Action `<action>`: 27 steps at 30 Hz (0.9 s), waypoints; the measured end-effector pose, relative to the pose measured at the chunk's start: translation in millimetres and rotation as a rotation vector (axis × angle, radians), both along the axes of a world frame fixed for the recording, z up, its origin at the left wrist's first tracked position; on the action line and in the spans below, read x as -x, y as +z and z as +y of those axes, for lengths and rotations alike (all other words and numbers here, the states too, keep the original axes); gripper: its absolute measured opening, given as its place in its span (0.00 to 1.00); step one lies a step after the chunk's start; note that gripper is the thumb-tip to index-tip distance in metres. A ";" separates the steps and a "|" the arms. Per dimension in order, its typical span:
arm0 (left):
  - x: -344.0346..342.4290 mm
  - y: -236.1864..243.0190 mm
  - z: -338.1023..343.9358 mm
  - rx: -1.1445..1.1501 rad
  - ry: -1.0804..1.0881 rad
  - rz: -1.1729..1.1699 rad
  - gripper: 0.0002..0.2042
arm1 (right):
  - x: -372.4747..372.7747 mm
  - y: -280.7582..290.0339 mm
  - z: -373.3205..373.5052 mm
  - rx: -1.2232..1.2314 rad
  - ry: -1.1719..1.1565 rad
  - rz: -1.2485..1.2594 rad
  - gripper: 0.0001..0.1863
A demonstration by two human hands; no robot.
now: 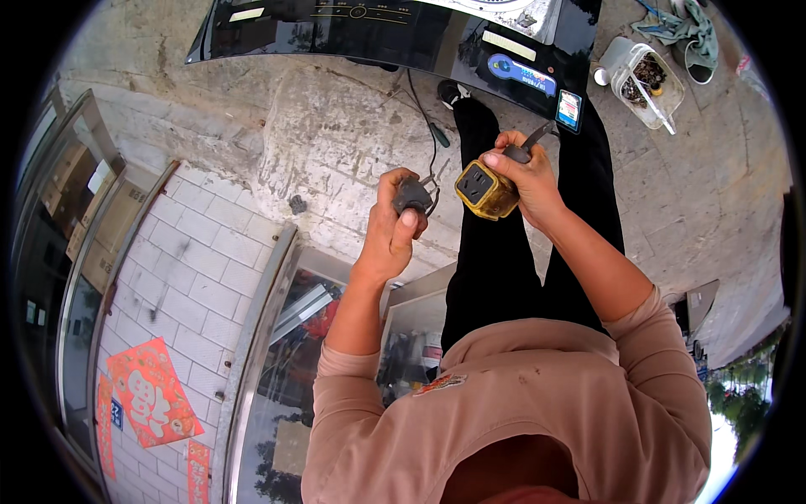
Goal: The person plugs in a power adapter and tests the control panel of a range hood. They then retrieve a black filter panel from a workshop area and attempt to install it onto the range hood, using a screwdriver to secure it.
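Observation:
In my left hand (pixel 391 225) is a black power plug (pixel 411 195), gripped between thumb and fingers, with its metal prongs turned to the right. My right hand (pixel 537 181) is wrapped round a yellow-sided socket block (pixel 495 200) with a dark slotted face that looks up and to the left. A dark piece, perhaps its cord end (pixel 537 136), sticks out past my right fingers. A short gap parts the plug from the socket block. Behind the plug a thin black cord (pixel 424 105) runs up to the black glass-topped cooker panel (pixel 403 38).
A dark-handled tool (pixel 439 134) lies on the concrete beside the cord. To the right stand a clear plastic tub (pixel 669 99) with dark small parts, a mug (pixel 699 63) and a greenish rag (pixel 684 29). A glass cabinet (pixel 285 336) and a tiled wall (pixel 210 252) are on the left.

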State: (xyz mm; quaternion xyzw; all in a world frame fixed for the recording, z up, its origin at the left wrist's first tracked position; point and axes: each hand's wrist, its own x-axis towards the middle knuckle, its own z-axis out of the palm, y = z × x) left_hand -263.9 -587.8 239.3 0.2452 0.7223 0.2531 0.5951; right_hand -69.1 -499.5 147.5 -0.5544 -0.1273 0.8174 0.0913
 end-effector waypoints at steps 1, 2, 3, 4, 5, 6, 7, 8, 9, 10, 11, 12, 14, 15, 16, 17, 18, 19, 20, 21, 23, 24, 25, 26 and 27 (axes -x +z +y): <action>6.3 4.6 2.0 0.043 0.032 -0.021 0.32 | 2.1 -1.4 -2.2 -0.018 0.016 -0.011 0.20; 10.0 8.1 3.8 0.054 0.101 0.002 0.30 | 3.7 -2.1 -3.5 -0.036 0.037 -0.020 0.20; 10.4 7.2 6.1 0.009 0.143 0.069 0.28 | 4.3 -2.9 -3.1 -0.030 0.033 -0.012 0.20; 11.3 4.4 8.3 -0.036 0.185 0.136 0.27 | 4.8 -3.7 -1.8 -0.023 0.030 -0.004 0.20; 17.9 2.2 7.0 -0.103 0.132 0.140 0.24 | 5.6 -2.9 -1.6 -0.013 0.025 0.004 0.20; 21.6 2.2 7.3 -0.093 0.096 0.095 0.25 | 6.7 -1.4 -1.4 -0.012 0.023 0.002 0.21; 24.4 3.2 9.0 -0.083 0.059 0.049 0.25 | 8.3 0.6 -0.5 -0.011 0.020 0.000 0.21; 24.7 5.1 10.0 -0.074 0.025 0.004 0.25 | 9.5 3.0 0.0 -0.011 0.020 -0.002 0.21; 22.3 6.8 11.3 0.025 0.092 -0.142 0.26 | 10.9 4.5 0.0 -0.018 0.023 -0.003 0.21; 18.4 8.0 13.6 0.063 0.125 -0.187 0.26 | 12.6 5.6 0.0 -0.025 0.026 -0.006 0.21; 13.3 8.8 16.7 0.101 0.158 -0.232 0.26 | 13.5 6.7 0.2 -0.032 0.028 -0.008 0.21; 10.3 9.3 19.0 0.140 0.191 -0.277 0.27 | 14.6 8.4 0.6 -0.037 0.032 -0.012 0.21; 7.3 7.8 22.3 0.152 0.178 -0.261 0.24 | 16.9 10.6 0.8 -0.047 0.043 -0.020 0.21; 3.4 6.4 24.3 0.149 0.169 -0.240 0.24 | 17.1 10.1 0.1 -0.056 0.049 -0.025 0.21; 0.9 5.1 25.0 0.145 0.160 -0.219 0.23 | 17.2 9.3 -0.4 -0.066 0.056 -0.030 0.21; 0.6 3.5 24.9 0.143 0.142 -0.206 0.23 | 17.4 8.6 -0.6 -0.077 0.062 -0.036 0.21; 0.3 1.9 24.5 0.140 0.124 -0.193 0.22 | 17.5 8.8 -0.9 -0.071 0.061 -0.042 0.21; 0.0 0.9 24.2 0.137 0.107 -0.179 0.22 | 17.8 9.2 -1.0 -0.065 0.060 -0.049 0.21; -0.2 0.7 24.2 0.149 0.095 -0.166 0.21 | 17.9 9.3 -1.6 -0.059 0.059 -0.055 0.21; -0.4 0.8 24.6 0.162 0.083 -0.152 0.21 | 17.5 8.3 -2.2 -0.066 0.066 -0.058 0.21; -0.5 0.0 24.7 0.168 0.056 -0.131 0.19 | 17.1 5.5 -2.9 -0.079 0.080 -0.063 0.21; -0.4 -0.8 24.7 0.163 0.041 -0.124 0.19 | 17.7 5.6 -3.0 -0.075 0.065 -0.065 0.20; -0.5 -1.4 24.4 0.157 0.025 -0.117 0.18 | 18.7 5.9 -3.2 -0.072 0.050 -0.067 0.20; -1.2 -2.0 23.3 0.166 0.024 -0.125 0.18 | 19.2 6.2 -3.4 -0.068 0.036 -0.068 0.20; -2.5 -2.6 21.9 0.175 0.023 -0.132 0.18 | 19.3 5.9 -4.1 -0.063 0.032 -0.076 0.20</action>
